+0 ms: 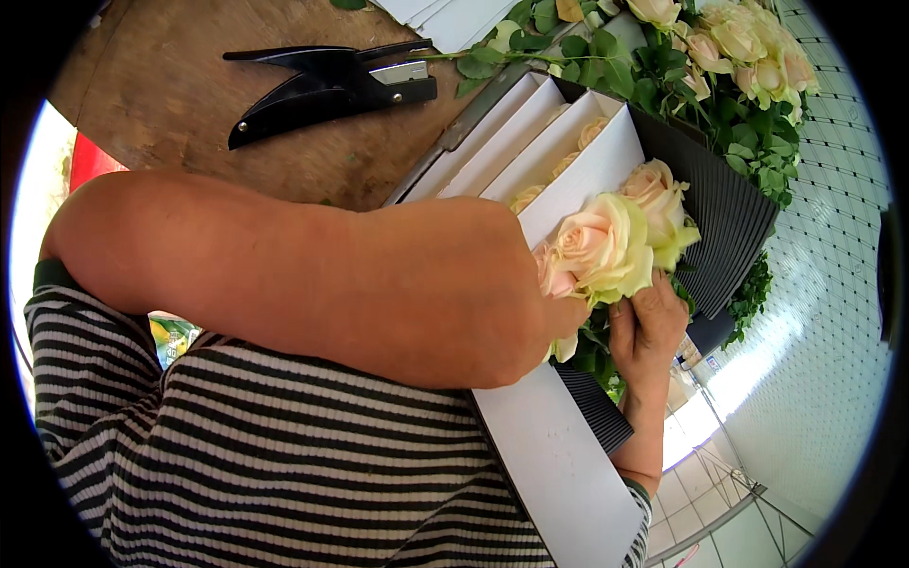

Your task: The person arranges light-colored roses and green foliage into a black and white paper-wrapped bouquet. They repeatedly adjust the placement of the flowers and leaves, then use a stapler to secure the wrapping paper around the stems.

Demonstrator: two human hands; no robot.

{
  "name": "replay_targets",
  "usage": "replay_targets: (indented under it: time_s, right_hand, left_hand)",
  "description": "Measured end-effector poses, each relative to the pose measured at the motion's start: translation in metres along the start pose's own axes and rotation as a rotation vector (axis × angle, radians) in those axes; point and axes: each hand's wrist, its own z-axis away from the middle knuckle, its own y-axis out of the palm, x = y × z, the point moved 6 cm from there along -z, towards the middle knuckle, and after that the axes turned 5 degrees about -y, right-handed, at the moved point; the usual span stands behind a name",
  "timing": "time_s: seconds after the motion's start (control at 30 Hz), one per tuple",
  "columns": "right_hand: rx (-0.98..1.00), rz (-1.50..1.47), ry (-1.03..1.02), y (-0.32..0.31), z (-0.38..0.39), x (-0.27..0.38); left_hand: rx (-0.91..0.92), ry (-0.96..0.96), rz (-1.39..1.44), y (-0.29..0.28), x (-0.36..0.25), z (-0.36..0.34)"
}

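Pale pink and cream roses point(601, 241) with greenish outer petals are bunched between my two hands. My left hand point(492, 293) reaches across from the left and is closed at the near side of the blooms; most of its fingers are hidden, and a finger shows beneath the petals. On the other side, my right hand point(649, 322) is bent in a pinch at the base of the front rose. Green leaves show between the hands. Behind the blooms stand white cardboard panels point(620, 142) with more roses point(573, 156) in the gaps, and a black corrugated sheet point(724, 213).
A black plier stapler point(331, 85) lies on the worn wooden table point(170, 104). White paper sheets point(450, 19) are at the far edge. More roses point(748, 47) with leafy stems sit at the far right. A white panel point(559, 464) leans near my striped shirt.
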Motion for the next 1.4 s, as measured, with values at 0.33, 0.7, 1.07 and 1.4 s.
replay_targets:
  time_s: [0.33, 0.7, 1.07, 1.4]
  right_hand:
    - [-0.009, 0.066, -0.05, 0.005, 0.007, -0.003]
    - [0.009, 0.08, -0.058, 0.005, 0.008, 0.002]
    - [-0.246, 0.068, 0.242, -0.009, 0.0, -0.026]
    - [-0.237, -0.054, 0.167, -0.012, -0.016, -0.025]
  left_hand:
    - [-0.21, -0.058, 0.084, -0.026, 0.014, 0.003]
    - [-0.126, -0.113, 0.317, -0.013, 0.014, -0.02]
    - [0.124, -0.177, -0.016, -0.005, 0.009, -0.018]
    - [0.111, -0.15, -0.02, -0.008, 0.009, -0.016]
